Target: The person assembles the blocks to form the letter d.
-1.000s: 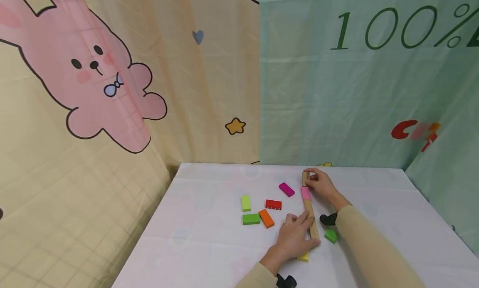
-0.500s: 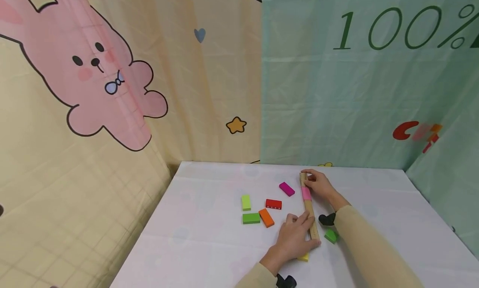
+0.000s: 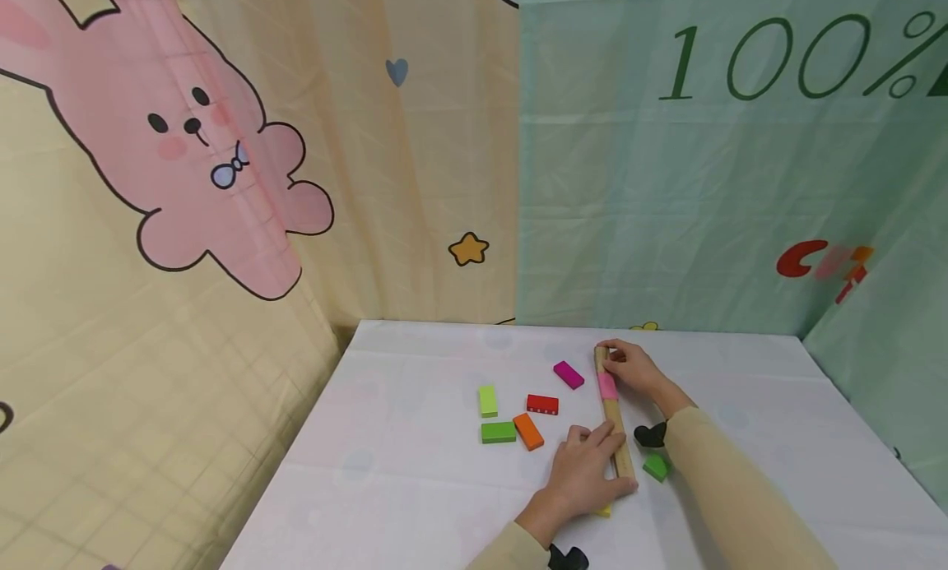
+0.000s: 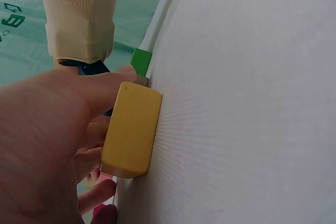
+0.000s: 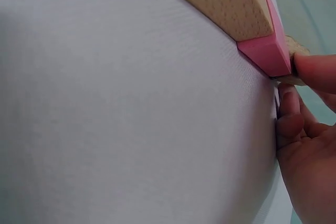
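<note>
A row of blocks runs away from me on the white table: a yellow block point(image 4: 132, 129) nearest, then a long plain wooden block point(image 3: 624, 461), a pink block point(image 3: 607, 386) and a wooden block point(image 3: 601, 358) at the far end. My left hand point(image 3: 581, 470) grips the long wooden block, fingers across it and thumb by its near end, partly covering the yellow block. At the far end my right hand point(image 3: 635, 368) pinches the far wooden block between thumb and fingers. In the right wrist view, the pink block point(image 5: 266, 55) sits against the long wooden block's end.
Left of the row lie loose blocks: magenta point(image 3: 569, 375), red with white dots point(image 3: 542, 405), orange point(image 3: 529, 432), green point(image 3: 499, 433) and lime point(image 3: 488, 401). A green block point(image 3: 656, 467) is right of the row. Printed curtains point(image 3: 415, 183) stand behind the table.
The far wooden block in my right hand has shifted slightly left, then a little toward me, with the pink block. My left hand has hardly moved.
</note>
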A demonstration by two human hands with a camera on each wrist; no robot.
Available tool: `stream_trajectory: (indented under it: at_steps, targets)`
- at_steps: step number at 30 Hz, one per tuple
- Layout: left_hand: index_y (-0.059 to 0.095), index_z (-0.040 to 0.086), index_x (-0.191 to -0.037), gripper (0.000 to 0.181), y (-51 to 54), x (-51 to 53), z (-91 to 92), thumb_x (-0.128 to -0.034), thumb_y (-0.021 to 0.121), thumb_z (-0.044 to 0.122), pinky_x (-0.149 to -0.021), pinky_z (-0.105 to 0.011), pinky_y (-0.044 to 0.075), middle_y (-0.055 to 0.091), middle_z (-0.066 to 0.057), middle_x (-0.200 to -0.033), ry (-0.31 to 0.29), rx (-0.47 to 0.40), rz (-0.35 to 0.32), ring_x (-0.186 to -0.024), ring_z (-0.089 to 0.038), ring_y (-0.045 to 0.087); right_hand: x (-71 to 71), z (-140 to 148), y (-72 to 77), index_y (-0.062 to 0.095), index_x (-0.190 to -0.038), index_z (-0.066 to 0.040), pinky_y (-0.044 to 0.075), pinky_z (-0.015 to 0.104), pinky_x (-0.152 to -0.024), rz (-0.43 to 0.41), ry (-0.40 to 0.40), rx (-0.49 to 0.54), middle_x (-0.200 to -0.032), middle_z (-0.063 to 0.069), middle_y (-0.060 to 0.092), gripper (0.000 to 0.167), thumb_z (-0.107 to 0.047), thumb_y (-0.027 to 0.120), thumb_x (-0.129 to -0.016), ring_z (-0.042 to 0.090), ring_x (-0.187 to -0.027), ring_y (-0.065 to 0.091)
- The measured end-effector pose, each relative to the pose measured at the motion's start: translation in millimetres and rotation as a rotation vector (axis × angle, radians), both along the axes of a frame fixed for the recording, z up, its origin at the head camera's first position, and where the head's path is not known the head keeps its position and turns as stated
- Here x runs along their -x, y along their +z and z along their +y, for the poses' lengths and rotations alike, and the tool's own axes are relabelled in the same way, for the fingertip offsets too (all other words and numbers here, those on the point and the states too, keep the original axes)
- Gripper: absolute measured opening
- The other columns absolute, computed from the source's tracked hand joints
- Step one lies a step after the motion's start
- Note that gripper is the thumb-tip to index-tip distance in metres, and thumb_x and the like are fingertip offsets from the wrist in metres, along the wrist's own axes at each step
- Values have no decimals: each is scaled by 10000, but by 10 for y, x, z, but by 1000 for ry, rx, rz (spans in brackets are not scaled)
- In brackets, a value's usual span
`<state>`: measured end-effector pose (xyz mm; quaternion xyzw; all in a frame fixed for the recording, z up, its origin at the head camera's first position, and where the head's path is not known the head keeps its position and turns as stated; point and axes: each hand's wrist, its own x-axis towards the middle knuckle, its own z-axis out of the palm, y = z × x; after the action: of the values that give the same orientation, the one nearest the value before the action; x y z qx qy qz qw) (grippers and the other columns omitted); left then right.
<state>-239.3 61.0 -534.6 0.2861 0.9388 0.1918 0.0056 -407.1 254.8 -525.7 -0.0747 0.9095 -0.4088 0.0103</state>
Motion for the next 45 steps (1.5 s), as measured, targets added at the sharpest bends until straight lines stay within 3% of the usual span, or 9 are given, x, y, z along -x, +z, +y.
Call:
stream_trajectory:
  at_steps: [7, 17, 24, 39, 45]
  targets:
    - [518, 381, -1449, 643, 3, -5, -4, -877, 668, 631, -985, -371, 426, 361, 164, -1562, 5, -10, -20, -1262, -140, 391, 2, 19, -20, 542, -1392, -24, 466, 563, -966, -4, 17, -33, -1274, 286, 562, 395, -111, 587, -1010, 435, -1189, 527]
    - [561, 404, -1392, 610, 7, 9, -7, -844, 704, 633, -980, -360, 427, 372, 162, -1559, 5, -53, -54, -1255, -136, 393, 8, 29, -29, 570, -1387, 6, 511, 492, -903, -43, 39, -96, -1236, 261, 592, 410, -96, 578, -990, 368, -1075, 561]
    - [565, 402, -1385, 607, -40, -1, 19, -841, 707, 632, -980, -341, 422, 375, 160, -1557, -23, -82, -64, -1255, -133, 395, -42, 102, -42, 561, -1395, 31, 501, 494, -894, -42, 40, -99, -1239, 271, 599, 440, -100, 594, -976, 337, -1045, 562]
    - [558, 390, -1409, 664, -9, 37, -44, -819, 721, 647, -970, -344, 431, 373, 141, -1566, -24, -116, -68, -1267, -149, 386, -15, 72, 6, 546, -1386, 18, 496, 412, -806, -30, 18, -74, -1132, 219, 609, 449, -156, 635, -982, 314, -975, 555]
    - [564, 371, -1417, 623, 38, 19, -71, -859, 708, 605, -970, -341, 421, 380, 138, -1565, -24, -151, -99, -1261, -144, 385, -27, 60, 3, 529, -1389, 28, 480, 395, -780, -16, 26, -54, -1073, 200, 599, 463, -150, 647, -978, 305, -945, 549]
